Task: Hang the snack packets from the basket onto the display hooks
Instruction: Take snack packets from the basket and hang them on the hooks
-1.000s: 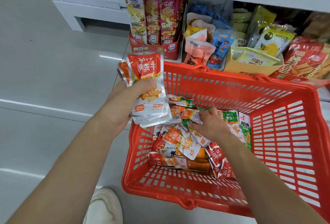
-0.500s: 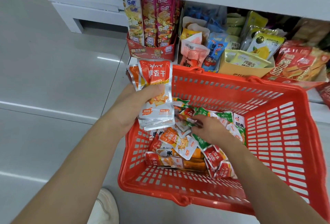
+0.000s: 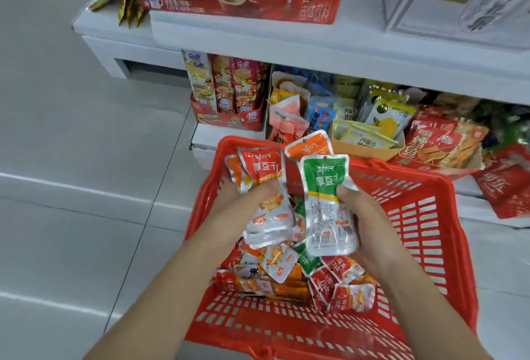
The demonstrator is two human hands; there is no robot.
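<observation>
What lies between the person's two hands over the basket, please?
In the head view, the packets they hold: a red stack in the left hand, a green packet in the right hand.

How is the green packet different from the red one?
The green packet has a green top; the red packet has a red top. The right hand grips the green packet; the left hand grips the red packet. The red packet fronts a bunch; the green packet has one orange packet behind it. Both have silvery lower halves and are held over the basket.

Slotted red basket (image 3: 430, 216), green-topped packet (image 3: 325, 176)
</observation>
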